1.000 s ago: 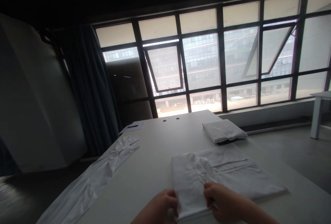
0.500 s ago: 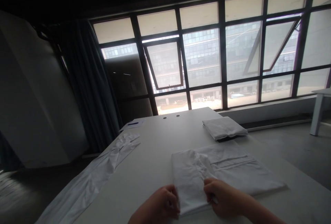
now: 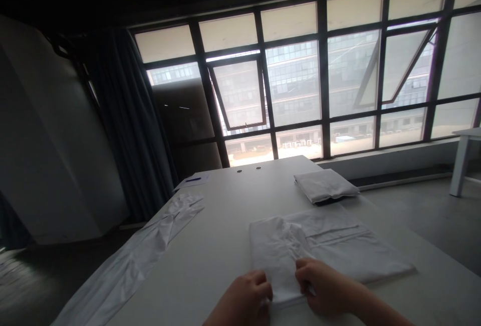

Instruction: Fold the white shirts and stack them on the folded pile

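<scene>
"Since both hands are working at the near end of the table [image 3: 221, 235], can you tell me where the white cloth [image 3: 276, 261] is lying?"

"It lies flat on the table, folded in layers, directly in front of the person. Across its middle runs a crumpled ridge, and to the right of this are some long creases."

"And how are the fingers?"

"The right hand [image 3: 325, 286] has its thumb and fingers closed on the cloth, pinching it at the near end of the ridge. The left hand [image 3: 244, 296] is at the near left corner, with curled fingers touching the edge; whether they grip it, I cannot tell."

"What else is around?"

"Just beyond the cloth rests a folded white bundle [image 3: 326, 184], with something dark under its near edge. Along the left side of the table, well apart from the hands, a rumpled white fabric [image 3: 146, 256] is spread. Behind it, a blue pen [image 3: 193, 180] lies on a paper [image 3: 182, 185]."
</scene>
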### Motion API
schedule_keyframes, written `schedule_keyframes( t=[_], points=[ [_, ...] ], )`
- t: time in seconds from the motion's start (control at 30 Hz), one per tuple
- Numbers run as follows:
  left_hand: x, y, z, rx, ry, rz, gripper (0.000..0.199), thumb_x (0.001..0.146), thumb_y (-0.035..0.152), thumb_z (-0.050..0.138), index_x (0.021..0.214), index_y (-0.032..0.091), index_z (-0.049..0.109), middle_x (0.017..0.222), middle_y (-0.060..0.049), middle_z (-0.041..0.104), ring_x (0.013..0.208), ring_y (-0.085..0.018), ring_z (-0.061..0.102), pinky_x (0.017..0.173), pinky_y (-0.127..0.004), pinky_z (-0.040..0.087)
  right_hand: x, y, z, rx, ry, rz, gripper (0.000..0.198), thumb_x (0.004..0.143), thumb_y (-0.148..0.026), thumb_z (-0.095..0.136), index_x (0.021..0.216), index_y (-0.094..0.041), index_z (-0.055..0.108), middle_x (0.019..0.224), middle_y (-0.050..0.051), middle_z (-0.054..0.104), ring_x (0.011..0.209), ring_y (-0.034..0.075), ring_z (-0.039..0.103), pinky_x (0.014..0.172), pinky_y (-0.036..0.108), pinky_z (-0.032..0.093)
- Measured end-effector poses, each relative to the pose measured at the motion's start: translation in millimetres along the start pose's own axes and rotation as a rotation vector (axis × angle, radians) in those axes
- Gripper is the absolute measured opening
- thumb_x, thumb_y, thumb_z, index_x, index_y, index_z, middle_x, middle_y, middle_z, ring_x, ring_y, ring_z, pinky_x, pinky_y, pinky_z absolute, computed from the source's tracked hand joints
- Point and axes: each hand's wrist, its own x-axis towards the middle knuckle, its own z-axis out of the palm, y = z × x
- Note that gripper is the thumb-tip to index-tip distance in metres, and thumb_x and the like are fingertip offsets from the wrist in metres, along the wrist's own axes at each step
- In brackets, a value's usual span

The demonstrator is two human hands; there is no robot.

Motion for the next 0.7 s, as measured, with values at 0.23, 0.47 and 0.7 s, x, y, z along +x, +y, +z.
schedule_keyframes(
  t=[0.23, 0.47, 0.7],
  points=[
    [18.2, 2.7, 31.8, 0.295, 0.093, 0.056, 0.026, 0.097, 0.026, 0.059, 0.121, 0.03, 0.063, 0.117, -0.008, 0.068, 0.104, -0.027, 0.061, 0.093, -0.039, 0.048, 6.2, -12.4, 1.6, -0.007, 0.146, -0.026, 0.025, 0.064, -0.005, 0.055, 0.082, -0.021, 0.062, 0.089, -0.001, 0.063, 0.083, 0.013, 0.058, 0.073, 0.022, 0.039],
    [27.3, 5.4, 30.6, 0.251, 0.143, -0.174, 0.042, 0.102, 0.016, 0.044, 0.141, 0.029, 0.052, 0.126, -0.008, 0.065, 0.114, -0.029, 0.057, 0.098, -0.043, 0.045, 8.1, -18.3, -1.4, -0.035, 0.203, -0.039, 0.032, 0.062, -0.003, 0.055, 0.088, -0.021, 0.061, 0.093, -0.001, 0.062, 0.08, 0.013, 0.056, 0.071, 0.023, 0.038],
    [24.5, 11.5, 29.0, 0.338, 0.049, -0.346, 0.03, 0.101, 0.013, 0.044, 0.119, 0.025, 0.065, 0.119, -0.009, 0.066, 0.115, -0.03, 0.059, 0.095, -0.043, 0.048, 12.2, -14.7, 13.4, -0.14, 0.033, 0.009, 0.043, 0.068, -0.009, 0.057, 0.107, -0.026, 0.063, 0.11, 0.003, 0.065, 0.097, 0.02, 0.062, 0.083, 0.028, 0.044]
  ],
)
